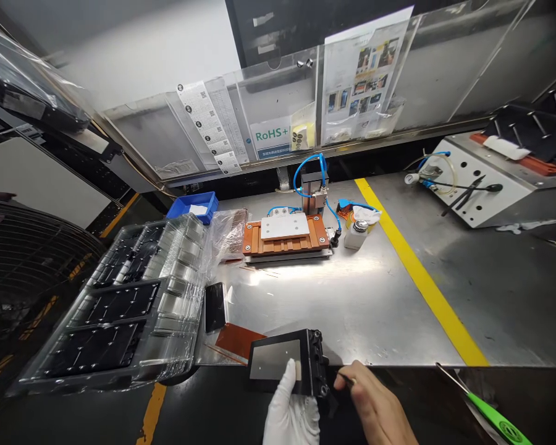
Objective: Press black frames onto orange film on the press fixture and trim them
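My left hand point(291, 408), in a white glove, grips a black-framed display panel point(277, 353) from below at the table's front edge. Its thumb lies over the grey screen, and the thick side with black clips and screw posts faces right. My bare right hand point(375, 402) is pinched beside that side, a little apart from it. Something thin and dark shows at its fingertips, too small to name. An orange-brown sheet point(236, 340) lies just left of the panel, close to a black phone point(215, 307).
Clear trays point(178, 309) with black panels are stacked at left. Behind stand a press fixture point(285, 228) with blue hoses, a pump bottle point(356, 235) and a blue bin point(194, 207). A grey box point(482, 179) stands at right. A green-handled tool point(495, 417) lies front right.
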`<act>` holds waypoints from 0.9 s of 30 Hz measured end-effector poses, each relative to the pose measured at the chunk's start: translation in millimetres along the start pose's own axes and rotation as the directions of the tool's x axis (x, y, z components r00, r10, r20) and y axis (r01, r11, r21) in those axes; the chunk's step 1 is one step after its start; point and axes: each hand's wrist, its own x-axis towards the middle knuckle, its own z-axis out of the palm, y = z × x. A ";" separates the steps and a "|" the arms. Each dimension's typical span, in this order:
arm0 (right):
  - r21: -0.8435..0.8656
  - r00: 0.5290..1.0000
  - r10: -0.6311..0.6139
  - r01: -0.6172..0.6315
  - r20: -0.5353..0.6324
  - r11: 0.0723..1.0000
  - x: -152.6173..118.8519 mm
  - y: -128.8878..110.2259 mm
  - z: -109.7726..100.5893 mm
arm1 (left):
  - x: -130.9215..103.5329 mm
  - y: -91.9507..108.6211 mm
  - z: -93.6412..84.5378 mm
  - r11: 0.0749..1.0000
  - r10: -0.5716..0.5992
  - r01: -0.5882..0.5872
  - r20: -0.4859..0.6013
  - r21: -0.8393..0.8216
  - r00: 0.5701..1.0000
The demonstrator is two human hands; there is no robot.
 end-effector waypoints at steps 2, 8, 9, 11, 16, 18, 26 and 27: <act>-0.089 0.991 -0.118 0.123 0.058 0.988 2.3 -1.0 0.3 | 1.5 2.4 -1.2 1.000 0.010 -0.010 0.007 -0.001 1.000; -0.281 0.959 -0.271 0.283 0.081 0.917 10.5 -1.6 5.8 | 2.7 3.0 -9.3 0.999 0.044 -0.044 0.015 0.007 0.999; -0.289 0.956 -0.282 0.294 0.082 0.911 11.5 -1.7 6.2 | 3.0 2.2 -10.8 0.999 0.048 -0.049 0.013 0.011 0.999; -0.305 0.949 -0.304 0.316 0.088 0.898 12.8 -1.6 6.5 | 4.1 0.8 -13.3 0.998 0.063 -0.063 0.005 0.016 0.998; -0.382 0.923 -0.378 0.373 0.065 0.845 13.5 2.2 8.3 | 7.7 1.7 -16.5 0.995 0.095 -0.095 -0.002 0.021 0.995; -0.414 0.916 -0.401 0.369 0.012 0.832 14.5 4.3 10.8 | 8.3 1.9 -17.7 0.991 0.132 -0.132 -0.003 0.013 0.991; -0.438 0.955 -0.296 0.259 -0.018 0.861 19.0 14.1 21.0 | 14.1 -7.8 -16.0 0.974 0.226 -0.225 0.016 -0.034 0.974; -0.426 0.959 -0.284 0.253 -0.008 0.869 17.6 14.9 20.7 | 14.0 -8.4 -13.8 0.970 0.240 -0.239 0.022 -0.049 0.970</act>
